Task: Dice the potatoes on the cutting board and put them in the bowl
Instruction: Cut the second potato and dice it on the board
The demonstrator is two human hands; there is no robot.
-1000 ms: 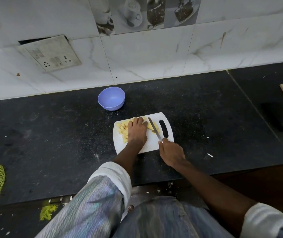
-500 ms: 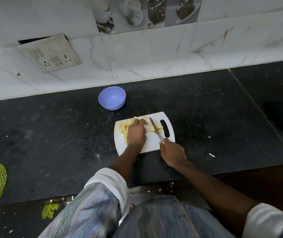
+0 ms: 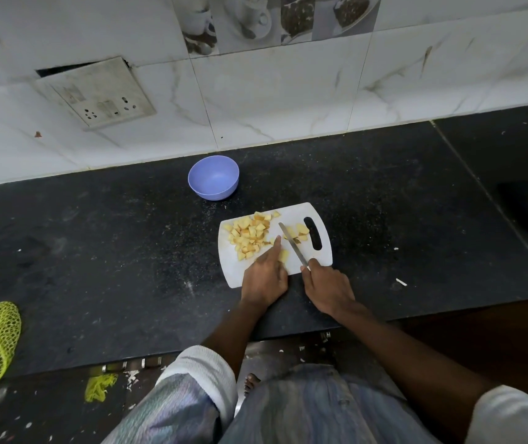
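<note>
Lying on a white cutting board (image 3: pixel 322 256) on the black counter (image 3: pixel 96 251): diced potato pieces (image 3: pixel 248 233), heaped left of the blade, a few right of it. Right hand (image 3: pixel 328 288) curled round a knife (image 3: pixel 293 243), blade angled across the board. Left hand (image 3: pixel 265 274) resting at the board's near edge, one finger stretched toward the pieces. Purple bowl (image 3: pixel 213 177) just beyond the board, apart from it.

Right hand (image 3: pixel 328 288) holds knife (image 3: pixel 292 243) over diced potatoes (image 3: pixel 249 235) on cutting board (image 3: pixel 323 254)
</note>
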